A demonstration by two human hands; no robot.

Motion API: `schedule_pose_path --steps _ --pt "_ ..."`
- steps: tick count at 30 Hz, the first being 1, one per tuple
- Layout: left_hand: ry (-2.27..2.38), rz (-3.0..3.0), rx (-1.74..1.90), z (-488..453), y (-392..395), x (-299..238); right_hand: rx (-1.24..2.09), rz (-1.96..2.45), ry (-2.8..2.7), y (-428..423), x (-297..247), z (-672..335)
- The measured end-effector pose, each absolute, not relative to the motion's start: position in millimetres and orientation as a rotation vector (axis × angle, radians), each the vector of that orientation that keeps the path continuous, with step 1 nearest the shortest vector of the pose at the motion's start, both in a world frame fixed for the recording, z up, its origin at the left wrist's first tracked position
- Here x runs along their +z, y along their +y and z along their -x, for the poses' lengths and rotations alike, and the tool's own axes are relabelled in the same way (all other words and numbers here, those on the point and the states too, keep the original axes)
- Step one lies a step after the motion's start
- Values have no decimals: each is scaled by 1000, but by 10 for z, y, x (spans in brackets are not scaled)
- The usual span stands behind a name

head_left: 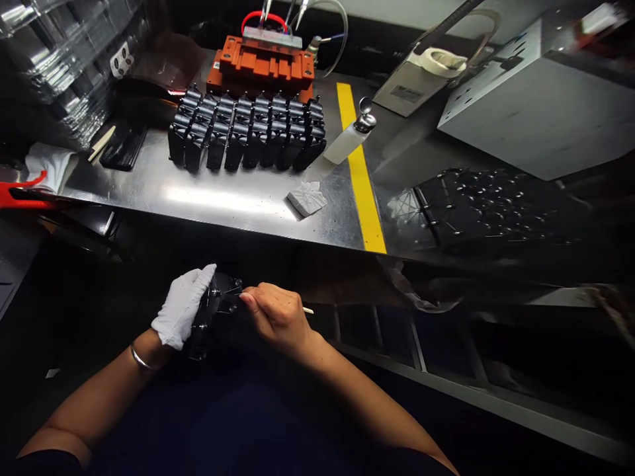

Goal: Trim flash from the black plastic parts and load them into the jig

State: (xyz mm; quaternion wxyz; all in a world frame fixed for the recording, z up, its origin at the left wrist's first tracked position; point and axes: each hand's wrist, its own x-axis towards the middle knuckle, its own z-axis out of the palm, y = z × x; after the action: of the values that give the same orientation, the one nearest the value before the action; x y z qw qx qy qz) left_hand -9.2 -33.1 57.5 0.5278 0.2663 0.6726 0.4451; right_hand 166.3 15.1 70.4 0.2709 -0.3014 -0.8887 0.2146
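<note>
Left hand (182, 305), white-gloved, is gripping a black plastic part (214, 311) below the bench edge at six o'clock; right hand (278, 318) is pinching a thin stick (308, 310) against it. Judging by the rows of black parts (248, 132) standing at twelve o'clock, many pieces are waiting or finished; which, I cannot tell.

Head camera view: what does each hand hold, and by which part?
The gloved left hand grips a black plastic part by its left side. The bare right hand pinches a thin stick near its tip.
</note>
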Motion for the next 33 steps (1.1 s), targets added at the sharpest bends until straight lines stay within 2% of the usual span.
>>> schedule_pose_path --steps 5,10,15,18,20,22,27,33 --pt "1568 -531 1078 61 -349 636 928 658 -2356 189 801 -1702" --pt "1561 -479 1208 50 -361 705 882 703 -2318 178 852 -1704" --pt "1523 -472 1269 26 -414 689 1216 666 -2362 198 921 -1765" --pt "1482 -502 1306 7 -431 684 1506 431 -2337 216 939 -1838" --pt "1475 -534 1366 5 -424 679 1577 283 -2270 206 934 -1865" --pt "1484 -562 1412 9 -411 672 1394 336 -2265 182 923 -1860" --pt "1509 -581 1389 7 -421 631 672 526 -2500 151 886 -1773" --pt "1515 -329 1517 -12 -303 602 594 631 -2376 48 693 -1641"
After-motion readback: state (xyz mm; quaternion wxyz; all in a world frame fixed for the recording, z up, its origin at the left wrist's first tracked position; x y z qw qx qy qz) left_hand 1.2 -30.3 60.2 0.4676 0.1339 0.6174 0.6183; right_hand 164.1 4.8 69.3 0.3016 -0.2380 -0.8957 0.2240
